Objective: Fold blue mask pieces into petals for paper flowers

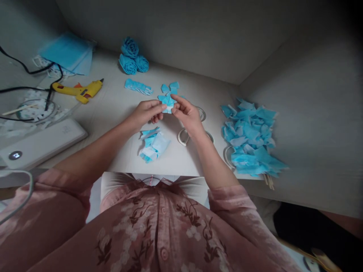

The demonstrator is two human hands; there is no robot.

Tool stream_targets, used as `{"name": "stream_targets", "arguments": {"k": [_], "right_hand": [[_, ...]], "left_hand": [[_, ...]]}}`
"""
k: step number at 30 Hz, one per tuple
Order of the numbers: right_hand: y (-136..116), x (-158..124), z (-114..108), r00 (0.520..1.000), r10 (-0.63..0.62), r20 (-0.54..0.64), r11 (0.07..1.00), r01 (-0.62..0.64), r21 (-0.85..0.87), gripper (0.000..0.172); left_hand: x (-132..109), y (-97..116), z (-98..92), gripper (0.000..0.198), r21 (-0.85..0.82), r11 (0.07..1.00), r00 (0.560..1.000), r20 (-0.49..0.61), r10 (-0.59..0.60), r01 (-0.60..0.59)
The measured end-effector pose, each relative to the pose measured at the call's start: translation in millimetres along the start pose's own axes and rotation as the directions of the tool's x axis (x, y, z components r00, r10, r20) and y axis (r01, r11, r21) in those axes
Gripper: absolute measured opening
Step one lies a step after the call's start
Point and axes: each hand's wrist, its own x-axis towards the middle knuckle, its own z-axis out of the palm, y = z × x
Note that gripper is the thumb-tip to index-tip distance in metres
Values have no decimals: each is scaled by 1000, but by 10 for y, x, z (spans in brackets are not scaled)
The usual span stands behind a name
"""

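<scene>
Between my two hands, above the middle of the table, is a small piece of blue and white fabric (168, 102) with folded edges. My left hand (150, 112) pinches its left side between thumb and fingers. On the right side, my right hand (187, 113) grips it with thumb and bent fingers. Just beyond lie a few small blue fabric pieces (172, 87). Nearer my body is a loose heap of blue and white pieces (154, 145). A pale roll of tape (183, 136) lies partly under my right forearm, with other rings beside it.
Three blue fabric roses (129, 64) stand at the back, near a row of blue pieces (138, 87). At left are a yellow glue gun (89, 91), blue face masks (66, 53), a white power bank (45, 143) and cables. Blue fabric flowers with sticks (249, 132) are piled at right.
</scene>
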Motion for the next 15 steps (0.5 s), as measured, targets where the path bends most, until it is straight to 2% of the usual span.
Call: {"name": "stream_targets", "arguments": {"k": [8, 15], "right_hand": [[-15, -17, 30, 1000, 5, -7, 1000, -5, 12, 55], [23, -7, 50, 1000, 8, 3, 1000, -8, -28, 65]], "left_hand": [[18, -79, 15, 20, 64, 997, 999, -33, 42, -40], [19, -69, 2, 29, 88, 993, 997, 6, 83, -83]]}}
